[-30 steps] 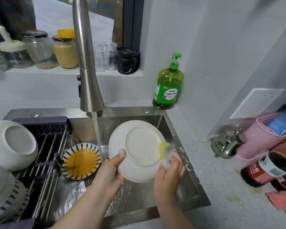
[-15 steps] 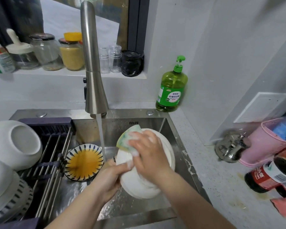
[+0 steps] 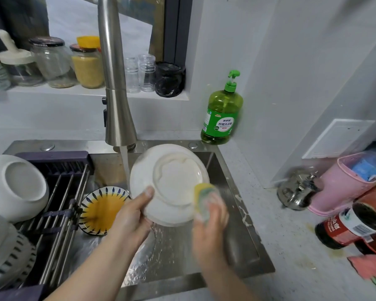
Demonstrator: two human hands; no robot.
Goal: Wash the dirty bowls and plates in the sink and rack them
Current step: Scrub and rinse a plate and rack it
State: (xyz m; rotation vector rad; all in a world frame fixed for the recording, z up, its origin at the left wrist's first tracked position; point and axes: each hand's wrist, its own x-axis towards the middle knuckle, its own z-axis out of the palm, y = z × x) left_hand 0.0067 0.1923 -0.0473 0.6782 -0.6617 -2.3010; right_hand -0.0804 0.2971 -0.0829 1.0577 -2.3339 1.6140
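Note:
My left hand (image 3: 131,216) grips the lower left rim of a white plate (image 3: 172,177), held tilted over the steel sink (image 3: 237,242) with its soapy underside facing me. My right hand (image 3: 208,227), blurred by motion, holds a yellow and green sponge (image 3: 203,192) against the plate's lower right edge. Water runs from the tall steel faucet (image 3: 115,83) just left of the plate. A yellow bowl with a dark leaf-pattern rim (image 3: 102,210) leans in the sink by the rack (image 3: 61,213). White bowls (image 3: 17,187) lie upturned on the rack at the left.
A green dish soap bottle (image 3: 223,114) stands at the sink's back right corner. Jars (image 3: 87,64) and clear glasses (image 3: 141,72) line the windowsill. On the right counter are a metal kettle (image 3: 297,192), a pink basket (image 3: 347,183) and a dark bottle (image 3: 350,227) lying down.
My right hand has swept the sponge from the plate's upper left down to its lower right edge. The plate's underside shows more foam. My left hand keeps its hold.

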